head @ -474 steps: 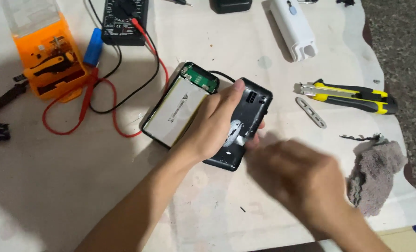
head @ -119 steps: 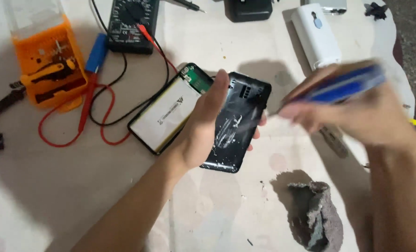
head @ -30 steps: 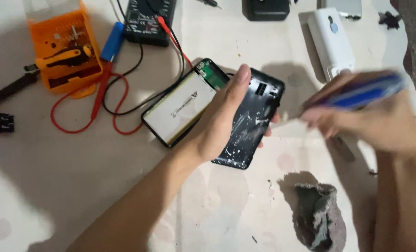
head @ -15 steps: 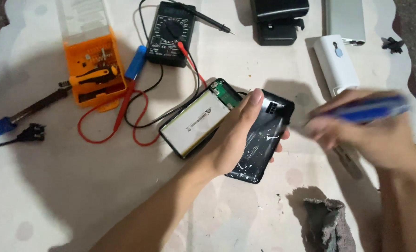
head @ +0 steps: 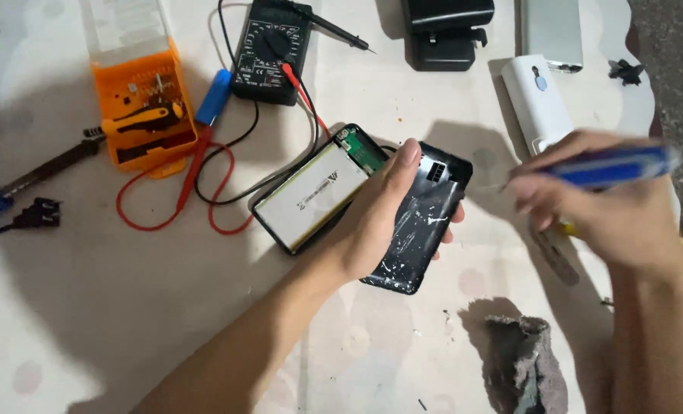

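Observation:
My left hand (head: 372,222) grips a black plastic shell (head: 419,222) smeared with white residue, tilted up off the table. Beside it lies the open half of the device (head: 314,192) with a flat silver battery and a small green circuit board. My right hand (head: 613,211) is to the right of the shell, closed around a blue-handled tool (head: 610,165) that is blurred; its tip points left towards the shell and stays apart from it.
An orange screwdriver kit (head: 146,115), a black multimeter (head: 268,50) with red and black leads, a soldering iron (head: 34,176), a blue cylindrical cell (head: 212,97), a white power bank (head: 537,100), a black box (head: 445,31) and a grey rag (head: 525,364) lie around on the white cloth.
The view has shifted so everything sits lower and more to the right in the picture. My right hand with the blue tool has risen slightly. My left hand keeps its grip on the shell.

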